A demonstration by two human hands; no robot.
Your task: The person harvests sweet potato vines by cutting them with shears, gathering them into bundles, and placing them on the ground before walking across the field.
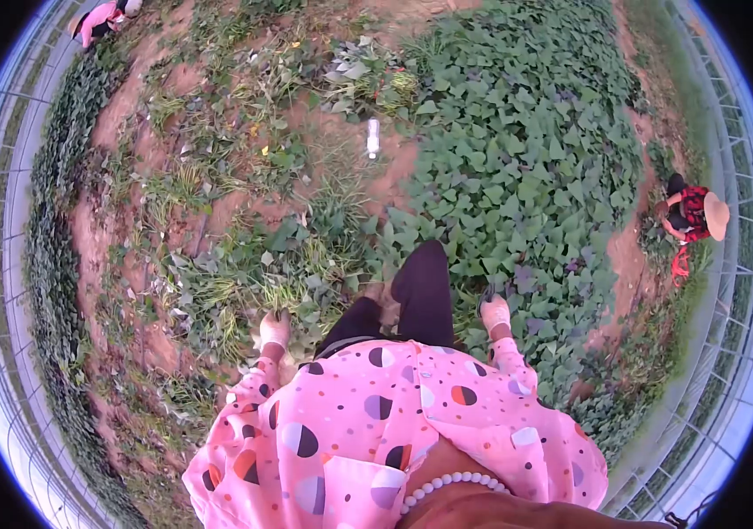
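Observation:
My left hand, in a pale glove, is low beside my left knee, at the edge of cut vines and pale stems. Its fingertips point into the leaves, so its grip is hidden. On the other side, my right hand, also in a pale glove, is closed around a small dark tool whose kind I cannot make out. That hand is over the near edge of a dense bed of green, heart-shaped leaves. My knees, in dark trousers, are bent between the two hands.
A pale bottle or can is on bare soil ahead. Loose cut vines are heaped beyond it. One person in a straw hat crouches at the right, near a red bag. Another person in pink bends at the far left.

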